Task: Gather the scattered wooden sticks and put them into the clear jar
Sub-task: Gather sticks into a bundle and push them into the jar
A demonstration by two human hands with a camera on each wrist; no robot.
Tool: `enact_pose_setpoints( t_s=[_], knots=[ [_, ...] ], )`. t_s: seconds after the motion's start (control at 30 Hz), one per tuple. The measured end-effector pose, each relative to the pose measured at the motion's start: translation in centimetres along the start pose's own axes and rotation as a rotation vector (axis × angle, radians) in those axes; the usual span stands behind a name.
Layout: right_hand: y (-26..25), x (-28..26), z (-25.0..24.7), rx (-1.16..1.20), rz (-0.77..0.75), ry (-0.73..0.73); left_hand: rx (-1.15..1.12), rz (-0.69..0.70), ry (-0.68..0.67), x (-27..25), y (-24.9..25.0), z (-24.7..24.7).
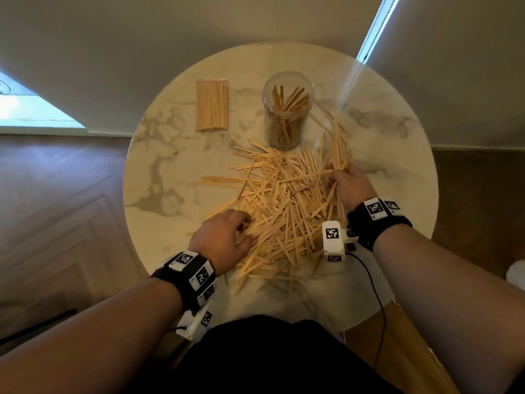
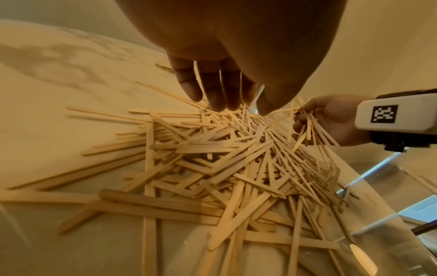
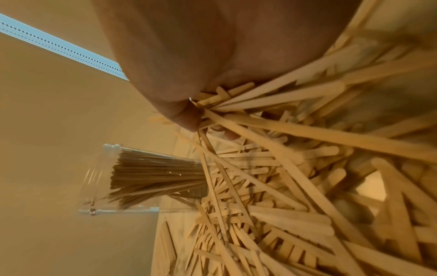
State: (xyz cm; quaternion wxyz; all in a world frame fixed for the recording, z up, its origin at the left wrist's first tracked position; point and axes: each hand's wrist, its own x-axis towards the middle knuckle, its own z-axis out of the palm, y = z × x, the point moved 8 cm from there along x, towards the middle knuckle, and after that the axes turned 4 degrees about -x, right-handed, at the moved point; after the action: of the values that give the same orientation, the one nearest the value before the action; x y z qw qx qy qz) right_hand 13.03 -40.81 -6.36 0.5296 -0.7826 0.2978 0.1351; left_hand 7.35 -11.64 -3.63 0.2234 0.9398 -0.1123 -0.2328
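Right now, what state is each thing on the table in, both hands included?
clear jar: upright, open-topped, partly filled with sticks.
loose sticks: scattered in a heap in front of the jar.
packed bundle: lying flat left of the jar, untouched.
right hand: grips a bunch of sticks at the heap's right edge.
left hand: fingers extended onto the heap's near-left side, holding nothing.
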Motion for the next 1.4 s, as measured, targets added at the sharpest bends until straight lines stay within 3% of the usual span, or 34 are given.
enact_pose_setpoints(
  t_s=[0.2,0.4,0.63,0.8,0.9,1.0,1.1,1.2,1.33,1.4],
  knots=[
    [0.2,0.1,-0.3,0.126,-0.043,0.070,0.014,0.037,-0.035,0.0,1.1,0.8],
    [-0.7,-0.3,-0.4,0.356,-0.077,0.122,-0.025,0.071,0.024,0.2,1.7,-0.1],
    [-6.1,-2.4,0.4,0.550,-0.237,-0.034,-0.206,0.162,0.237,1.1,4.7,-5.8],
    [-10.4,-6.4,2.4,0.298,-0.436,-0.231,-0.484,0.227,0.455,1.9,8.3,-14.0],
    [-11.9,-8.3,4.4,0.086,-0.530,-0.330,-0.714,0.301,0.513,2.9,10.4,-18.3],
    [-13.1,-9.2,6.0,-0.134,-0.620,-0.401,-0.756,0.283,0.525,4.3,11.4,-20.5],
    [-14.9,-10.0,6.9,-0.338,-0.724,-0.412,-0.733,0.246,0.489,4.9,12.0,-20.7],
    [-16.2,-10.0,7.0,-0.450,-0.727,-0.403,-0.604,0.221,0.434,4.8,12.4,-20.2],
    [-17.5,-10.4,7.4,-0.506,-0.752,-0.442,-0.406,0.216,0.226,4.4,13.5,-18.5],
    [-17.7,-10.7,7.4,-0.519,-0.771,-0.452,-0.455,0.217,0.135,4.3,13.4,-17.6]
  ],
)
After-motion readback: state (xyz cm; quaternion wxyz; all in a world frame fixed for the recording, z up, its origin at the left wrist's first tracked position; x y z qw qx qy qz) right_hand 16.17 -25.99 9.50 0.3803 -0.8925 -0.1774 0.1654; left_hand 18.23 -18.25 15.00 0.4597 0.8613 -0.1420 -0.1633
